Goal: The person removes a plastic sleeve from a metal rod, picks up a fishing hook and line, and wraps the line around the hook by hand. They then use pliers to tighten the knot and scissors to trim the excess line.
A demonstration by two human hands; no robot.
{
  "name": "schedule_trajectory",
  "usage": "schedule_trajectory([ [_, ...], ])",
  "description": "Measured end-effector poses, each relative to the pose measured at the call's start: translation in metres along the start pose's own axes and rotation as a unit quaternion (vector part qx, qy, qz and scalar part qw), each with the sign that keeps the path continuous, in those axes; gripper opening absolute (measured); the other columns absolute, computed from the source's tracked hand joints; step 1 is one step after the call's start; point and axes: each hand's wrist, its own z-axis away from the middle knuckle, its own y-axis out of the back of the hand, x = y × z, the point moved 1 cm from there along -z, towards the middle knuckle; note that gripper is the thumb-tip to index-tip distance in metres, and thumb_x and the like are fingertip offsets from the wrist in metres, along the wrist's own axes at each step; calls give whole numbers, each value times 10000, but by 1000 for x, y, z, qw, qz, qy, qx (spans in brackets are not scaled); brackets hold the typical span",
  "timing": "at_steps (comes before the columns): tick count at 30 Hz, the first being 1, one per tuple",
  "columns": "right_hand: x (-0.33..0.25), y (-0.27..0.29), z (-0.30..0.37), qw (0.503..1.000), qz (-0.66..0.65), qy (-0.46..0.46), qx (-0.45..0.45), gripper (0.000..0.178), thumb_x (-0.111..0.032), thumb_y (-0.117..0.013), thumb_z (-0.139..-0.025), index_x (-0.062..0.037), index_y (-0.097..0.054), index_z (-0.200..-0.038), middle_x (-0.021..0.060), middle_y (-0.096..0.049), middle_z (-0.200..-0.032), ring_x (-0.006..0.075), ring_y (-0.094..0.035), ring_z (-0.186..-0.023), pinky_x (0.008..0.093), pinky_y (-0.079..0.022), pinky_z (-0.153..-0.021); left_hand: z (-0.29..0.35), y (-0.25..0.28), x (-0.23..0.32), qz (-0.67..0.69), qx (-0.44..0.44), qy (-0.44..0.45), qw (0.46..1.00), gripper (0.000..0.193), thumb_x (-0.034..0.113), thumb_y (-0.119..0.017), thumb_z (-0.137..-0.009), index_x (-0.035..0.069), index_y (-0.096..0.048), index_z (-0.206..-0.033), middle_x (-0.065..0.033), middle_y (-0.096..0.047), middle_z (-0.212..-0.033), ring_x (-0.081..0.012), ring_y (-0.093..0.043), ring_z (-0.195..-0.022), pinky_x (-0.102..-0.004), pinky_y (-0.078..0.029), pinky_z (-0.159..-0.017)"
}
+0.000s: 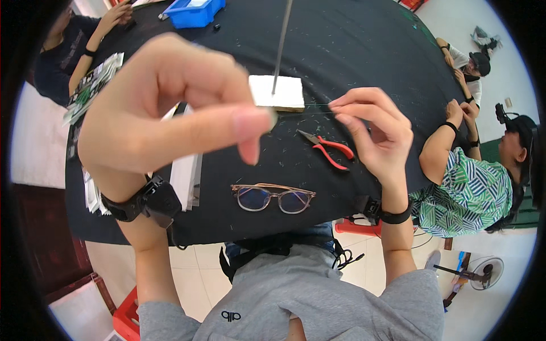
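My left hand (170,108) is raised close to the view and looks large and slightly blurred. Its fingers curl in toward the thumb; whatever lies at the thumb tip is too small to make out. Lower and to the right, my right hand (378,128) pinches a fine greenish thread (317,105) between thumb and fingertips. The thread stretches leftward, toward the left thumb and a white block (290,94). A thin metal rod (281,48) stands upright at that block. Below the right fingertips lie red-handled pliers (330,149), touched by neither hand.
Eyeglasses (273,199) rest near the front edge of the black-covered table (364,51). Clear plastic packets (187,170) lie left of them, with a pile of packages (94,85) beyond. A blue bin (194,12) stands at the back. Other people sit around the left and right sides.
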Motion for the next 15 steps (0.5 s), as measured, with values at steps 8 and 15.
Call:
schedule_trajectory([
  [8, -21, 36, -14, 968, 159, 180, 70, 147, 128, -691, -691, 61, -670, -820, 140, -665, -918, 239, -684, -816, 299, -563, -698, -13, -48, -24, 305, -375, -25, 875, 119, 59, -712, -839, -10, -736, -933, 62, -511, -474, -74, -454, -460, -334, -423, -915],
  [15, -23, -21, 10, 974, 46, 220, -24, 228, 53, -675, -637, 126, -599, -839, 179, -599, -955, 314, -637, -837, 381, -544, -704, 0, -84, -11, 561, -159, -346, 735, 285, 262, -671, -869, 52, -645, -1060, -24, -521, -829, -178, -454, -699, -447, -447, -921],
])
